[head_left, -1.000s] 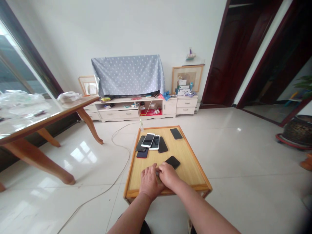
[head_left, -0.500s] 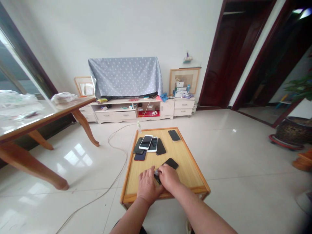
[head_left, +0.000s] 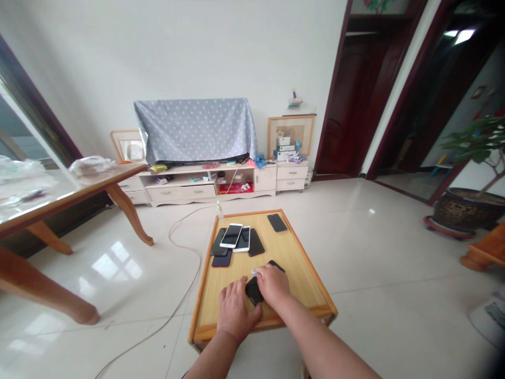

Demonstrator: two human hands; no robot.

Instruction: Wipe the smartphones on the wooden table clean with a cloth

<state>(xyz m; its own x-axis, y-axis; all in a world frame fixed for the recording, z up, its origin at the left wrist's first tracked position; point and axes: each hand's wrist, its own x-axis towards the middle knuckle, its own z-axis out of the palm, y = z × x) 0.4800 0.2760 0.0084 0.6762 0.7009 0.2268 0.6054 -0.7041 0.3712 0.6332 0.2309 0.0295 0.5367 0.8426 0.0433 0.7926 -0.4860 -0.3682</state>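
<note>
A black smartphone [head_left: 253, 291] lies flat on the small wooden table, close to its front edge. My left hand [head_left: 235, 309] braces the phone's near end, with the index finger along one side and the thumb at the lower corner. Across the middle of the screen rests my right hand [head_left: 273, 284], closed around a crumpled white wipe [head_left: 254, 272] that pokes out at the fingertips. That hand hides much of the phone; the far end shows beyond the knuckles.
Several phones lie overlapped at the table's left, a white phone [head_left: 231, 235] on top. Another dark phone [head_left: 276, 222] lies at the far right corner. A clear spray bottle [head_left: 220, 210] stands by the back left corner. A cable [head_left: 185, 279] crosses the floor at left.
My right hand has slid along the phone toward its far end with the wipe. More of the near end shows, and my left thumb has come clear of the right hand. The view has shifted slightly.
</note>
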